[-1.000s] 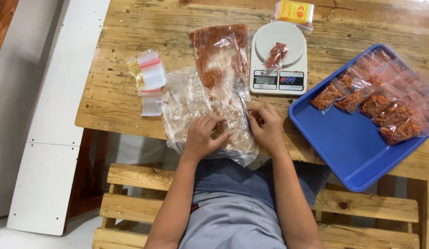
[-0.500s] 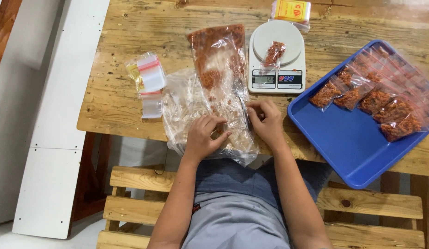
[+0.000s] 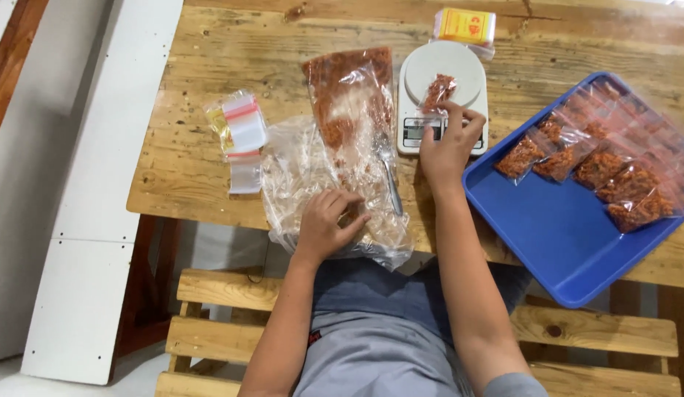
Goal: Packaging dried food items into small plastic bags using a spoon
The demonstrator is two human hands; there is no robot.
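My left hand (image 3: 326, 223) rests curled on a large clear plastic bag (image 3: 312, 176) near the table's front edge and pinches its film. The bag holds reddish-orange shredded food (image 3: 346, 92) at its far end. A metal spoon (image 3: 390, 180) lies on the bag. My right hand (image 3: 446, 143) reaches over a white kitchen scale (image 3: 470, 73). Its fingertips grip the near end of a small filled pouch (image 3: 437, 90) lying on the scale's platform.
A blue tray (image 3: 555, 228) at the right holds several filled pouches (image 3: 606, 165). Empty red-striped zip pouches (image 3: 239, 129) lie at the left. A yellow packet (image 3: 467, 26) sits behind the scale. The wooden table (image 3: 188, 169) ends just before my lap, above a slatted bench (image 3: 224, 290).
My right hand left the large bag and moved forward to the pouch on the scale. My left hand stayed on the bag.
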